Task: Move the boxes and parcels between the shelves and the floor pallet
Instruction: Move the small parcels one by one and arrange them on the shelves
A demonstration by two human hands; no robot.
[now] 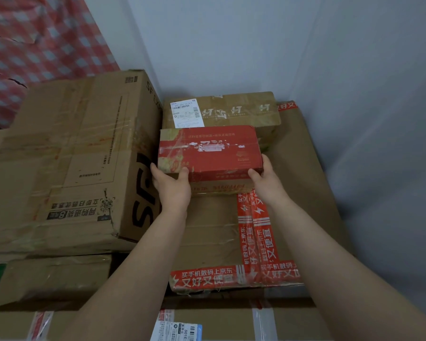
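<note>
Hands — left (172,187) | right (266,179) — grip red box (208,150) ends.

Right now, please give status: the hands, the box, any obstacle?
Left hand and right hand grip the small red cardboard box by its near corners. Large brown SF carton close on its left; brown taped parcel directly behind.

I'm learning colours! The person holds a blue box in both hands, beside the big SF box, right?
Not blue: the head view shows a red box. The left hand and right hand do hold it, beside the big SF box.
</note>
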